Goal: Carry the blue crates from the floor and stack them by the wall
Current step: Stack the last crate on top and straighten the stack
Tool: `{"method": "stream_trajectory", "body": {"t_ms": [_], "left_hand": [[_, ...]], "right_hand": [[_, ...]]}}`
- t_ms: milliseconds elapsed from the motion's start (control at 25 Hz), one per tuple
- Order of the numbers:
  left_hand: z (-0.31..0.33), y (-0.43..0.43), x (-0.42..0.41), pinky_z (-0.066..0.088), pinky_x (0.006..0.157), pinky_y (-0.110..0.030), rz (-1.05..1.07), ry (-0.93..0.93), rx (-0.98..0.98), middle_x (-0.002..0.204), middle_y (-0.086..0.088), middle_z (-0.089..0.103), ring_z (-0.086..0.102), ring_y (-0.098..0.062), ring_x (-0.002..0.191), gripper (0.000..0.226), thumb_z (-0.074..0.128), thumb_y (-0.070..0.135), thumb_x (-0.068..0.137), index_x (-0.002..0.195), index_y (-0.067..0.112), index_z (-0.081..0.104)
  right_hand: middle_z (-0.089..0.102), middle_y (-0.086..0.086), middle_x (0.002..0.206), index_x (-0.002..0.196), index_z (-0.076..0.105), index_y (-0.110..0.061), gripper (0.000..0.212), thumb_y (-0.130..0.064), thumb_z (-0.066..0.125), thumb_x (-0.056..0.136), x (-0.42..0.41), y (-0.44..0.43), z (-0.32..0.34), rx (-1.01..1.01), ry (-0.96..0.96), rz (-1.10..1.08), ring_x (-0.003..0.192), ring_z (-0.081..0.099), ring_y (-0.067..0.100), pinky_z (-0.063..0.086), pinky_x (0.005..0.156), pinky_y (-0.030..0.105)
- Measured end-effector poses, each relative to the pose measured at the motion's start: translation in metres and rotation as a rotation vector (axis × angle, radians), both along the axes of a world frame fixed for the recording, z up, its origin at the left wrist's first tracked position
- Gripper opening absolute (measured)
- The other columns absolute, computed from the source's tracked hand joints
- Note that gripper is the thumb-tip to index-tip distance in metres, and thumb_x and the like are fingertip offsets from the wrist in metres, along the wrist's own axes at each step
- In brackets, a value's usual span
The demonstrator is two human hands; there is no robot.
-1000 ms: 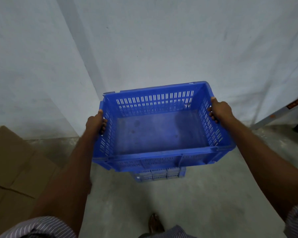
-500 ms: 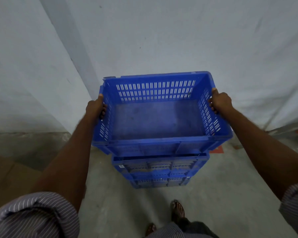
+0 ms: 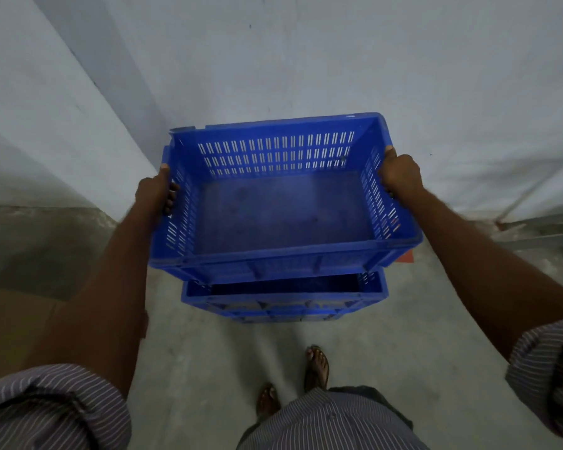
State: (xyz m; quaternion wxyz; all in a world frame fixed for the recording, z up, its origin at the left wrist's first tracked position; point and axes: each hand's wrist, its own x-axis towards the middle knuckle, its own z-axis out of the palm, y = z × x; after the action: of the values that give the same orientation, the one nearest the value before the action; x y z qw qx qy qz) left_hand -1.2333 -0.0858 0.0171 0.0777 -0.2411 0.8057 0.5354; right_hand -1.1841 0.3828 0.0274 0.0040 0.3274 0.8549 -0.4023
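The person holds an empty blue crate (image 3: 283, 203) level above the stack of blue crates (image 3: 283, 300) on the concrete floor (image 3: 208, 368). The left hand (image 3: 155, 193) grips the crate's left side wall, the right hand (image 3: 400, 175) its right side wall, thumbs up by the rim. The stack stands close to the white wall (image 3: 338, 60), directly under the held crate. A cardboard box (image 3: 10, 326) lies left of the stack, and two sandalled feet (image 3: 316, 368) stand just in front of it.
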Motion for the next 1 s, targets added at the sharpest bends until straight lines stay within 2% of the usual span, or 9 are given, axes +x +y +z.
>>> {"method": "stream_trajectory", "body": {"t_ms": [120,280,360,440,560,680,800,880,1000], "left_hand": [[0.002,-0.002,-0.001,0.037,0.05,-0.026,-0.036,-0.01,0.032,0.07,-0.004,0.053,0.042,-0.015,0.053,0.053,0.045,0.061,0.099,0.079,0.014,0.058],[0.005,0.006,0.002,0.033,0.042,-0.019,-0.096,-0.051,0.053,0.067,-0.004,0.047,0.037,-0.014,0.05,0.058,0.039,0.064,0.101,0.077,0.014,0.055],[0.008,0.008,0.005,0.034,0.041,-0.019,-0.104,-0.045,0.037,0.066,-0.005,0.048,0.039,-0.013,0.046,0.06,0.037,0.065,0.101,0.076,0.014,0.055],[0.009,0.007,0.009,0.033,0.039,-0.017,-0.111,-0.061,0.053,0.066,-0.006,0.048,0.039,-0.01,0.039,0.06,0.036,0.065,0.102,0.076,0.013,0.054],[0.006,0.0,0.019,0.035,0.041,-0.018,-0.105,-0.097,0.048,0.068,-0.005,0.051,0.041,-0.012,0.047,0.059,0.035,0.065,0.102,0.079,0.014,0.054],[0.004,-0.004,0.028,0.036,0.042,-0.019,-0.078,-0.097,0.059,0.069,-0.003,0.052,0.041,-0.012,0.05,0.058,0.036,0.066,0.101,0.08,0.015,0.055],[0.003,-0.007,0.031,0.035,0.044,-0.021,-0.08,-0.092,0.069,0.07,-0.005,0.052,0.041,-0.014,0.051,0.058,0.035,0.065,0.101,0.081,0.015,0.055],[0.004,-0.007,0.031,0.033,0.042,-0.019,-0.095,-0.092,0.083,0.07,-0.005,0.05,0.037,-0.013,0.05,0.058,0.033,0.065,0.102,0.081,0.015,0.054],[0.004,-0.003,0.032,0.032,0.041,-0.017,-0.118,-0.103,0.084,0.071,-0.003,0.05,0.036,-0.011,0.05,0.058,0.032,0.067,0.101,0.083,0.016,0.054]], "right_hand": [[0.066,0.02,0.099,0.107,0.061,-0.001,0.07,-0.062,0.026,0.101,-0.001,-0.003,-0.006,-0.002,-0.044,-0.004,0.08,0.062,0.031,0.054,0.079,0.042],[0.064,0.022,0.098,0.103,0.057,-0.006,0.062,-0.06,0.027,0.101,0.021,0.002,-0.013,0.048,-0.074,-0.033,0.076,0.063,0.034,0.053,0.062,0.036],[0.065,0.027,0.107,0.11,0.059,-0.008,0.062,-0.059,0.026,0.099,0.023,0.002,-0.01,0.048,-0.066,-0.027,0.089,0.067,0.041,0.058,0.071,0.044],[0.066,0.028,0.114,0.118,0.062,-0.001,0.076,-0.064,0.027,0.095,0.021,0.002,-0.011,0.022,-0.053,-0.075,0.098,0.068,0.043,0.058,0.085,0.049],[0.067,0.025,0.113,0.121,0.062,0.0,0.084,-0.07,0.03,0.09,0.021,0.0,-0.015,0.02,-0.049,-0.107,0.096,0.067,0.04,0.057,0.088,0.05],[0.063,0.017,0.104,0.117,0.06,-0.001,0.078,-0.069,0.029,0.095,0.024,-0.005,-0.014,0.012,-0.052,-0.086,0.088,0.06,0.031,0.054,0.086,0.044],[0.067,0.022,0.103,0.116,0.061,0.002,0.079,-0.067,0.029,0.097,0.024,-0.005,-0.013,-0.023,-0.05,-0.07,0.072,0.061,0.031,0.054,0.065,0.037],[0.065,0.021,0.084,0.108,0.059,0.003,0.074,-0.063,0.027,0.101,0.031,-0.005,-0.011,-0.026,-0.086,-0.039,0.055,0.056,0.029,0.046,0.05,0.031],[0.059,0.015,0.07,0.099,0.057,0.002,0.068,-0.059,0.026,0.103,0.04,0.002,-0.017,-0.025,-0.087,-0.026,0.049,0.052,0.024,0.042,0.046,0.029]]}}
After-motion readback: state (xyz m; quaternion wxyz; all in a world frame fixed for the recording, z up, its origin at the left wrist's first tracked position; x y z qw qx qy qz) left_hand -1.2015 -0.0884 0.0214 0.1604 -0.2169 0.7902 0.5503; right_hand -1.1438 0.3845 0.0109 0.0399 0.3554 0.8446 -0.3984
